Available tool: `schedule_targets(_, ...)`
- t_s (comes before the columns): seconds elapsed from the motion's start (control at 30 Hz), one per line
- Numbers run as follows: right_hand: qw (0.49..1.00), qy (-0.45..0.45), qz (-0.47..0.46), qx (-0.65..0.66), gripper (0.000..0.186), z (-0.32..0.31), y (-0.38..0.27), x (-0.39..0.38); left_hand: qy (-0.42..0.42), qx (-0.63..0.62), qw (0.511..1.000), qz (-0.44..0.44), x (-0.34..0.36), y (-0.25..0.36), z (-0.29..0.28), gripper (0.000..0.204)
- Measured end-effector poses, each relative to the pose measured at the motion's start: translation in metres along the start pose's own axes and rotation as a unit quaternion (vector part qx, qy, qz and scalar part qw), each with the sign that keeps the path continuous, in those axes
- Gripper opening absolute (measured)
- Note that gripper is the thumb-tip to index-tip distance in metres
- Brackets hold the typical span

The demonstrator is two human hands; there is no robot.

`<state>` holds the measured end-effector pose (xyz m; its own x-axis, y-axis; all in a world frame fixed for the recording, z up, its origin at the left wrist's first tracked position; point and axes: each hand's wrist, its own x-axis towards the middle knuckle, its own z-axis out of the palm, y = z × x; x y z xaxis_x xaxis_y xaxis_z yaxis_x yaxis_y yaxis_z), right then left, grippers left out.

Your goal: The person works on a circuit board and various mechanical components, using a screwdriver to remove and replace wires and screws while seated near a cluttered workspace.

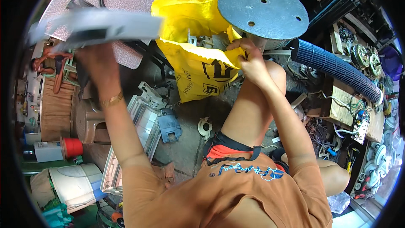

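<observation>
Brown shirt (228, 198) lies nearest, below the yellow sack (192, 80). Left of the sack, the left hand (100, 67) grips a blurred pale panel (130, 26). Right-hand fingers (239, 54) pinch the sack's right rim, crowded by a round-topped metal stand (270, 12). Beyond, right: blue roller (337, 71); lower left: pale casing (141, 120).

Left grip (99, 63) outstretched, blurred — right grip (253, 62) curled.

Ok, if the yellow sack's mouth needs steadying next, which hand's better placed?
Right, I'd say: the right hand grips the near right rim of the yellow sack. The left hand is off to the left, occupied with a pale panel, blurred here.
</observation>
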<state>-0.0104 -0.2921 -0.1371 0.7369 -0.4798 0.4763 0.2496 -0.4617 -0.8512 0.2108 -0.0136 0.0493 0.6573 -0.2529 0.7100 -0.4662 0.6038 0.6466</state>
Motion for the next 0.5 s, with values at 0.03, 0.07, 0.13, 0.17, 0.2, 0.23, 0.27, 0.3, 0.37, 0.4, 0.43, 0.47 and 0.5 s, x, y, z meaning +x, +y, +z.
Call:
schedule_targets(0.03,1.000,0.007,-0.007,-0.002,0.038,-0.003,0.000,-0.001,-0.031,-0.026,0.999,-0.020,0.008,-0.020,0.033,0.066)
schedule_targets(0.07,1.000,0.008,-0.007,0.007,0.037,-0.005,0.000,-0.001,-0.064,-0.032,0.997,-0.034,0.015,-0.037,0.063,0.069)
schedule_targets(0.13,0.999,0.017,-0.012,0.028,0.037,-0.010,0.002,-0.003,-0.125,0.032,0.991,-0.033,0.021,-0.069,0.092,0.076)
schedule_targets(0.17,0.999,0.021,-0.016,0.024,0.037,-0.013,0.003,-0.005,-0.167,0.121,0.978,-0.015,0.020,-0.084,0.091,0.084)
schedule_targets(0.2,0.999,0.023,0.000,0.032,0.037,-0.013,0.002,-0.007,-0.154,0.144,0.977,0.005,0.022,-0.095,0.084,0.086)
schedule_targets(0.23,0.999,0.026,0.019,0.037,0.037,-0.015,0.001,-0.010,-0.141,0.165,0.976,0.022,0.023,-0.103,0.078,0.087)
schedule_targets(0.27,0.999,0.030,0.020,0.030,0.037,-0.019,0.001,-0.012,-0.145,0.163,0.976,0.025,0.024,-0.107,0.069,0.087)
schedule_targets(0.3,0.999,0.035,0.020,0.027,0.037,-0.023,0.004,-0.012,-0.100,0.187,0.976,0.048,0.022,-0.111,0.060,0.086)
schedule_targets(0.37,0.993,0.005,0.099,0.062,0.037,-0.025,0.004,-0.015,-0.049,0.257,0.960,0.099,0.024,-0.110,0.034,0.083)
schedule_targets(0.4,0.993,0.005,0.101,0.059,0.037,-0.030,0.006,-0.016,-0.048,0.260,0.960,0.092,0.017,-0.112,0.033,0.082)
schedule_targets(0.43,0.989,0.006,0.120,0.087,0.037,-0.033,0.008,-0.016,-0.046,0.264,0.960,0.086,0.012,-0.112,0.031,0.081)
schedule_targets(0.47,0.984,0.006,0.138,0.116,0.036,-0.034,0.009,-0.015,-0.045,0.265,0.960,0.085,0.010,-0.113,0.031,0.081)
schedule_targets(0.5,0.983,0.004,0.140,0.115,0.036,-0.033,0.009,-0.016,-0.039,0.255,0.961,0.098,0.007,-0.114,0.036,0.082)
